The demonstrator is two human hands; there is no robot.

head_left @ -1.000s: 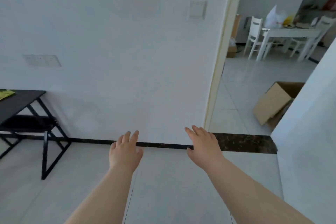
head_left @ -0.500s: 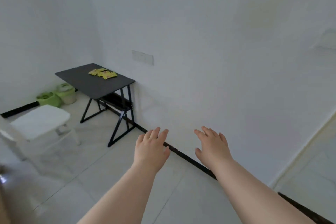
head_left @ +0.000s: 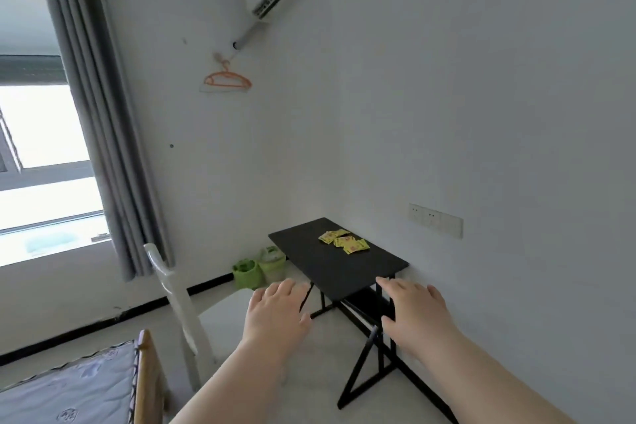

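Observation:
My left hand (head_left: 277, 311) and my right hand (head_left: 414, 311) are stretched out in front of me, palms down, fingers straight and spread, holding nothing. Beyond them a small black table (head_left: 323, 272) on black metal legs stands against the right wall. Several yellow packets (head_left: 346, 242) lie on the far part of its top. Both hands hover in the air short of the table's near edge, touching nothing.
A white chair (head_left: 177, 306) stands at the left of the table. Two green containers (head_left: 260, 267) sit on the floor by the back wall. A bed corner (head_left: 79, 385) fills the lower left. Grey curtain (head_left: 99, 120) and window lie left.
The view has swung left from the doorway and wall to the room's corner. The table now sits straight ahead and closer. Both hands stay outstretched and open.

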